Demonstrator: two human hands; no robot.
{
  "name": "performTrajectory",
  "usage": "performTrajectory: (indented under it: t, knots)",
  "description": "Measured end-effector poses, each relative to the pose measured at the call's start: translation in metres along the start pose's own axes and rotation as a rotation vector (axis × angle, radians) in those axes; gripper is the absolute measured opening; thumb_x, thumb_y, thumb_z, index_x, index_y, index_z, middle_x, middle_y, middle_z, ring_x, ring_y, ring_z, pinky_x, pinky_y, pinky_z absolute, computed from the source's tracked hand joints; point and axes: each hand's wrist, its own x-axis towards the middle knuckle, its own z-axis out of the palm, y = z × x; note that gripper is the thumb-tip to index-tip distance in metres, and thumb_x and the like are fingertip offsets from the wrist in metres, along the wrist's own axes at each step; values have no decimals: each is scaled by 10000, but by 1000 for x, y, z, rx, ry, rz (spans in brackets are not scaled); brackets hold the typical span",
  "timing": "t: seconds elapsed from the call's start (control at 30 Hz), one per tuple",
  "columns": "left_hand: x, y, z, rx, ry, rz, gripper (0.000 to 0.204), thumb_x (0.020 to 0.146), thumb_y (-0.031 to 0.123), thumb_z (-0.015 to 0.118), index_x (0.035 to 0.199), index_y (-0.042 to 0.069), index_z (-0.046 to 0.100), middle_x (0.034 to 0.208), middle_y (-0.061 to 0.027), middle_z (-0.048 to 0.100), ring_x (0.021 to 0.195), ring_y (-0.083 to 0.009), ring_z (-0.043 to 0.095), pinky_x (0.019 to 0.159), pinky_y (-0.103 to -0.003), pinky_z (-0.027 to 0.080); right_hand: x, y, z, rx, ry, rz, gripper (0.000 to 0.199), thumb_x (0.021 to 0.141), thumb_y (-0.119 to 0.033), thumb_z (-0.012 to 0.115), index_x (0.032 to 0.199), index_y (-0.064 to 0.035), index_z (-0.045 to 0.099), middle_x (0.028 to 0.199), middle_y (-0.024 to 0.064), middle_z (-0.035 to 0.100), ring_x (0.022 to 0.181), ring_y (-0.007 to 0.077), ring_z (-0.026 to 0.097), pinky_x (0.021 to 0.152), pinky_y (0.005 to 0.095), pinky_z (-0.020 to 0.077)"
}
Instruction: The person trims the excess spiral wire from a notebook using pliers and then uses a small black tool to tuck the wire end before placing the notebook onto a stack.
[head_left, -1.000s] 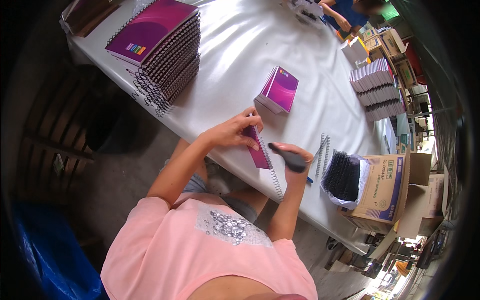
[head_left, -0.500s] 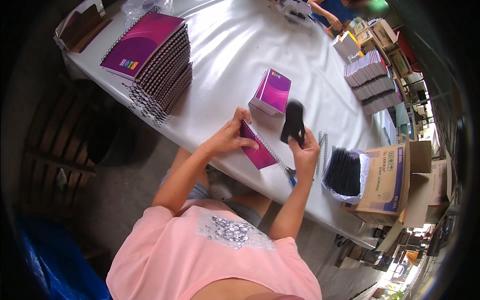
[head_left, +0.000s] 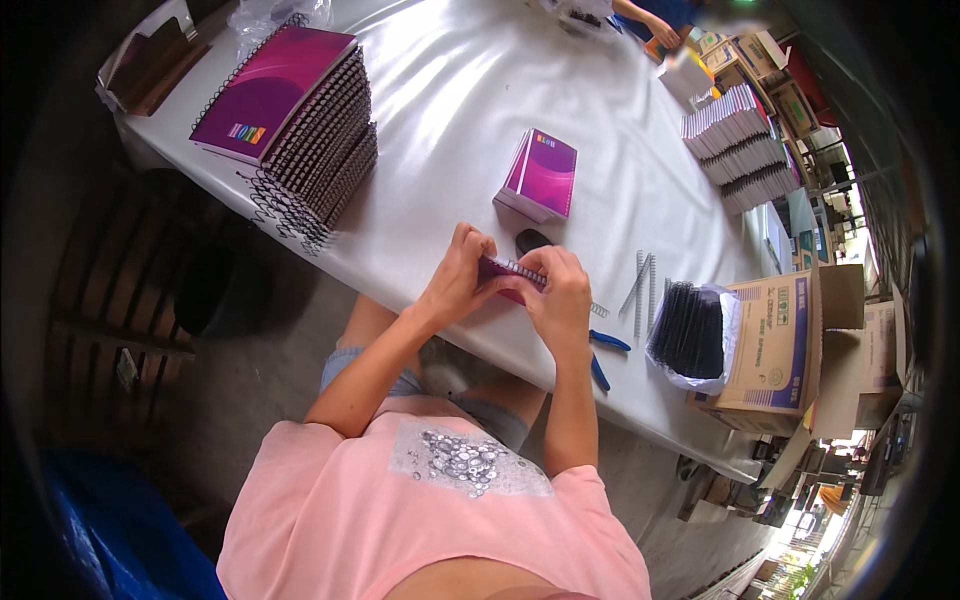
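Observation:
Close to the table's near edge, my left hand [head_left: 458, 272] grips one end of a small purple notebook [head_left: 511, 296]. My right hand [head_left: 560, 296] pinches its other end, fingers at the wire coil [head_left: 522, 271] along the notebook's upper edge. Much of the cover is hidden behind the fingers. Just beyond my hands lies a black object [head_left: 533, 240], partly covered, its kind unclear. Blue-handled pliers [head_left: 604, 346] rest right of my right wrist, with a loose coil end [head_left: 599, 309] beside them. Farther back sits a short stack of small purple notebooks [head_left: 540, 178].
A tall stack of larger purple spiral notebooks [head_left: 285, 95] stands at the left. Loose coils [head_left: 645, 292] lie to the right, beside a bag of black coils [head_left: 690, 335] and an open carton [head_left: 765, 345]. Beyond are book stacks [head_left: 735, 145] and another person's hand [head_left: 661, 31].
My right hand has put the black object down on the table and moved left onto the notebook's coil. The notebook is now held in both hands, and the pliers are more exposed.

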Motion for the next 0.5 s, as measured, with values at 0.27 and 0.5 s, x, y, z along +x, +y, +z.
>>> performTrajectory:
  t: [0.27,0.5]
  knots:
    - [-1,-5,1,-1,-6,33,514,714,184,781,1017,54,388,918,-147,389,775,-316,449,651,-389,430,-1,7,5,259,4,12,194,717,-8,718,901,-3,658,857,98,641,779,203,624,692,311,493]
    - [7,-2,-12,0,-118,9,538,694,223,796,1002,45,393,903,-143,399,787,-311,443,683,-388,421,9,5,-8,178,-108,-131,192,682,-10,730,856,-37,653,764,76,618,769,226,583,638,333,464]
